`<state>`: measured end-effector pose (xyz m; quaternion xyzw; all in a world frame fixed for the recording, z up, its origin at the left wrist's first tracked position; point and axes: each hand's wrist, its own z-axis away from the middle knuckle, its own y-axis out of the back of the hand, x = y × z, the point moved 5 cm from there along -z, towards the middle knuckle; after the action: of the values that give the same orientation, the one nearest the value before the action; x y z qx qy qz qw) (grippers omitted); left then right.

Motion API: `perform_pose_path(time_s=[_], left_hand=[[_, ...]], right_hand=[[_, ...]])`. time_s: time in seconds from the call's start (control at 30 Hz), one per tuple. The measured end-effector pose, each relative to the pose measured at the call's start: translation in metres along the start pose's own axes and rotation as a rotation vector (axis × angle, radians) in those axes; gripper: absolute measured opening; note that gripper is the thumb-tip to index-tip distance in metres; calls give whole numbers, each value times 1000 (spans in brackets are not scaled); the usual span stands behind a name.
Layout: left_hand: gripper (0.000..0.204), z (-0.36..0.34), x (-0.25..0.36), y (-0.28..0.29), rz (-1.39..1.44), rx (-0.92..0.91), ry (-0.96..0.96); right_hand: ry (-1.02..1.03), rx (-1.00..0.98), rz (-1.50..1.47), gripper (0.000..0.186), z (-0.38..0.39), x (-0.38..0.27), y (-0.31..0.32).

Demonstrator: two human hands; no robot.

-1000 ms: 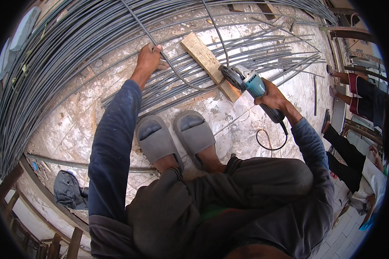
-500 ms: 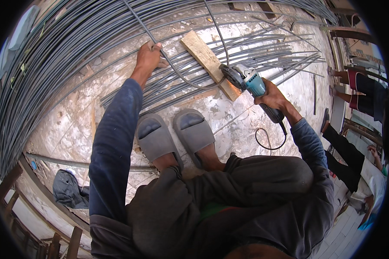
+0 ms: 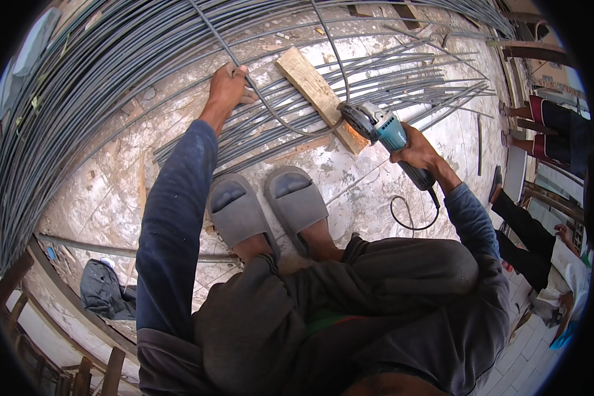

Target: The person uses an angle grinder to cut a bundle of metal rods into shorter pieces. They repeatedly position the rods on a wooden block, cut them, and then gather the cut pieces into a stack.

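My left hand [image 3: 230,91] is closed round a long bent steel rebar [image 3: 268,109], which curves across a wooden plank [image 3: 310,82]. In my right hand [image 3: 416,149] is a teal and black angle grinder [image 3: 392,134]. Its disc sits against the rebar over the plank's near end, with an orange glow of sparks just beneath. The exact point of contact is hidden behind the guard. Under the plank lies a layer of cut rebar rods [image 3: 402,92]. A black power cord [image 3: 402,221] loops from the grinder's rear onto the floor.
A big bundle of long rebar [image 3: 66,112] spreads over the left and far side. My sandalled feet [image 3: 298,201] are close below the plank. Two other people stand at the right, one in black trousers [image 3: 528,228]. A dark bag [image 3: 104,290] lies at lower left.
The grinder has shifted very slightly to the right and down, and the glow under its disc is larger. My left hand and the rebar stay in place.
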<state>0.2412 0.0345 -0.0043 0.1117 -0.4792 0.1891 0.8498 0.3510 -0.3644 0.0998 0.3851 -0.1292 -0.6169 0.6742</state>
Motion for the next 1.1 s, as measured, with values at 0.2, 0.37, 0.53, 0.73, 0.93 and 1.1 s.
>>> perform_pose_path(time_s=[0.2,0.37,0.53,0.73,0.93,1.1], left_hand=[[39,1,0,0,-22,-1,10],[39,1,-1,-1,-12,9,10],[39,1,-1,-1,-10,-1,6],[39,0,-2,1,-9,10,18],[40,12,1,-3,-36,2,45],[39,14,4,-4,-42,-11,73]], right_hand=[[-10,-7,-3,74,4,-8,2],[-15,-2,9,73,3,-8,2],[1,-16,-18,72,1,-5,1],[-4,-21,-11,73,2,-10,1],[-22,-37,-6,74,7,-7,-1],[-21,-46,-5,74,8,-11,-1]])
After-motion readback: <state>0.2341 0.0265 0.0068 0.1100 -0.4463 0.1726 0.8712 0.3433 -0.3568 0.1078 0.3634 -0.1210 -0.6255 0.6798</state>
